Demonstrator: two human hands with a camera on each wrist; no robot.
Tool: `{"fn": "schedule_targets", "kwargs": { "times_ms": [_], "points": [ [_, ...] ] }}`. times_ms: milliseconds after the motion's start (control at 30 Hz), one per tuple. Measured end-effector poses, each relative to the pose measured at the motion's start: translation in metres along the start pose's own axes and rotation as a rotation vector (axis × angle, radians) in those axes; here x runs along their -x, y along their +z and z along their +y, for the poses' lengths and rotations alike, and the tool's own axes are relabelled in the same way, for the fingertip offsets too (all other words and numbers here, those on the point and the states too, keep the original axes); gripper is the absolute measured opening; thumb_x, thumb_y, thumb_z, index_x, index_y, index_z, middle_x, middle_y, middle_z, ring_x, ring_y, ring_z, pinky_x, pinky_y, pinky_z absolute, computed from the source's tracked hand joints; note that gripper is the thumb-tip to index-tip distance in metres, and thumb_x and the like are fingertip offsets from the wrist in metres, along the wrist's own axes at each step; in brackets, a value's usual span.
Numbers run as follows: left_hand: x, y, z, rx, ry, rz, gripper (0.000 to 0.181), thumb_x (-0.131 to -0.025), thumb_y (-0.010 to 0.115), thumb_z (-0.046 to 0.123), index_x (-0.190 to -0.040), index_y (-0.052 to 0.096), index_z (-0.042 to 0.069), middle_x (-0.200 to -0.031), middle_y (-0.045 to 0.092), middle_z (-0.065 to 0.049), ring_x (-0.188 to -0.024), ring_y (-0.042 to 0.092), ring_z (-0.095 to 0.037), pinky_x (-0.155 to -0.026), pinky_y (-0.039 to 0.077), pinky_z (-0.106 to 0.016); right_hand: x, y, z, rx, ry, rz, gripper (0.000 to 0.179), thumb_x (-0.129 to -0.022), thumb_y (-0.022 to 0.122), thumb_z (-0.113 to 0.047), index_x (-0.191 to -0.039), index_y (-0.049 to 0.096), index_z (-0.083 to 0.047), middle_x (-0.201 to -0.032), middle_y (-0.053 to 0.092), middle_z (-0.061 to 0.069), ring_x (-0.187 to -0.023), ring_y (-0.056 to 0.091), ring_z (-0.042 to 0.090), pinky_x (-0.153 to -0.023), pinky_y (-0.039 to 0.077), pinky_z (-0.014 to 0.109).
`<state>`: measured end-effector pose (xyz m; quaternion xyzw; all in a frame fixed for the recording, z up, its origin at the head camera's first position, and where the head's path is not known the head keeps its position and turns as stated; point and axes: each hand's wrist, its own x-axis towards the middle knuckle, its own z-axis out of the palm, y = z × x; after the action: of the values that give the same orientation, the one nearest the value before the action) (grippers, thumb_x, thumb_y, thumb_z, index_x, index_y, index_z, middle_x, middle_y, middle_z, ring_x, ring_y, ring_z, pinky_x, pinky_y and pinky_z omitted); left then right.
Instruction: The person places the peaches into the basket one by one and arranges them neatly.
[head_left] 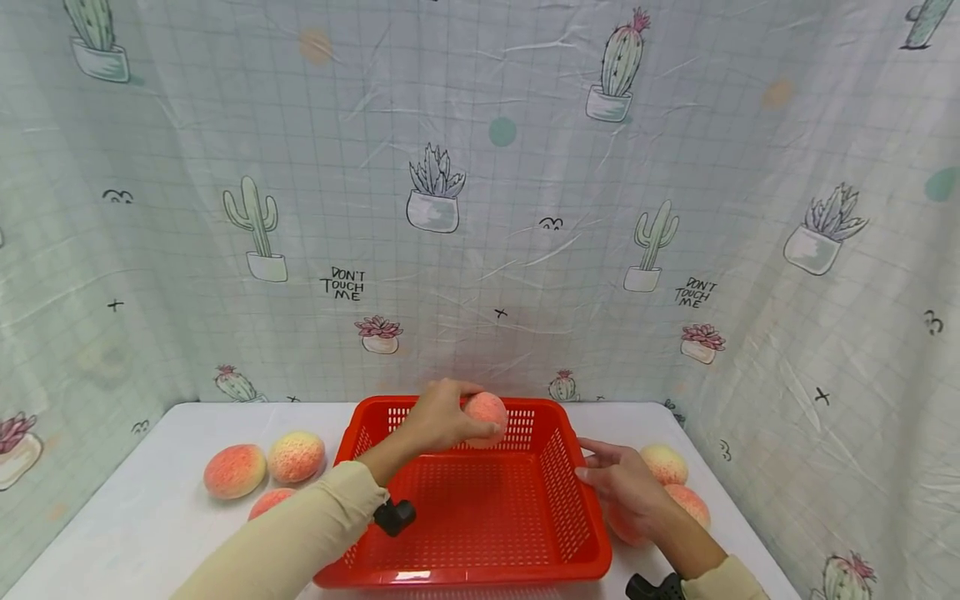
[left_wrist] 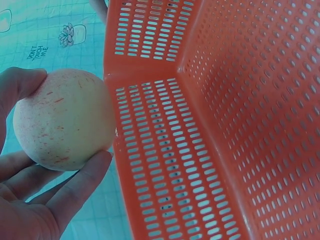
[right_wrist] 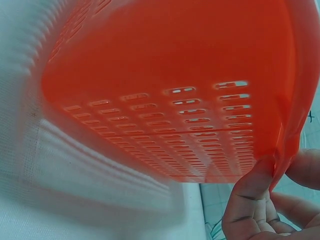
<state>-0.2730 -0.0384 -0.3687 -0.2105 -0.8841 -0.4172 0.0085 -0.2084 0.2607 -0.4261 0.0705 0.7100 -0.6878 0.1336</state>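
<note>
A red plastic basket (head_left: 465, 521) with slotted walls stands on the white table, with no fruit visible inside it. My left hand (head_left: 441, 417) grips a pink peach (head_left: 487, 412) over the basket's far part. In the left wrist view the thumb and fingers curve around this peach (left_wrist: 65, 120), whose pale side with red flecks overlaps the basket's rim. At the basket's right side, my right hand (head_left: 624, 483) pinches the rim. The right wrist view shows thumb and fingers on either side of that rim (right_wrist: 290, 135).
Left of the basket lie peaches: a red one (head_left: 235, 472), a yellowish one (head_left: 297, 457) and one (head_left: 270, 502) partly behind the left sleeve. To the right, a yellow peach (head_left: 664, 463) and a pinker one (head_left: 688, 503) sit beside the right hand. A cactus-print curtain (head_left: 495, 275) hangs behind the table.
</note>
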Motion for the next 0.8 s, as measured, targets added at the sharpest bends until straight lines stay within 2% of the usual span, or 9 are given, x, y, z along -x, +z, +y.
{"fn": "schedule_targets", "kwargs": {
  "times_ms": [367,600,800],
  "points": [
    [-0.006,0.009,0.002,0.016,0.028,-0.019,0.054,-0.076,0.092,0.03,-0.122,0.076,0.007,-0.109,0.078,-0.006,-0.086,0.066,-0.014,-0.072,0.057,-0.027,-0.002,0.002,0.001,0.046,0.008,0.07,0.061,-0.096,0.068,-0.005,-0.154,0.049,-0.005,-0.116,0.068,0.015,-0.1,0.068,0.023,-0.091,0.064,0.037],
    [-0.009,0.015,0.004,0.009,0.038,-0.028,0.055,-0.076,0.092,0.03,-0.123,0.076,0.006,-0.109,0.078,-0.006,-0.088,0.066,-0.014,-0.072,0.058,-0.027,-0.002,0.002,0.001,0.047,0.006,0.066,0.062,-0.096,0.067,-0.005,-0.155,0.048,-0.005,-0.117,0.069,0.015,-0.1,0.068,0.023,-0.092,0.064,0.037],
    [-0.012,0.021,0.005,0.011,0.054,-0.032,0.052,-0.075,0.093,0.03,-0.119,0.077,0.008,-0.102,0.078,-0.004,-0.083,0.066,-0.012,-0.069,0.057,-0.026,0.0,0.002,0.001,0.042,0.002,0.047,0.063,-0.097,0.066,-0.004,-0.156,0.045,-0.003,-0.118,0.069,0.015,-0.099,0.069,0.023,-0.091,0.064,0.038]
  ]
}}
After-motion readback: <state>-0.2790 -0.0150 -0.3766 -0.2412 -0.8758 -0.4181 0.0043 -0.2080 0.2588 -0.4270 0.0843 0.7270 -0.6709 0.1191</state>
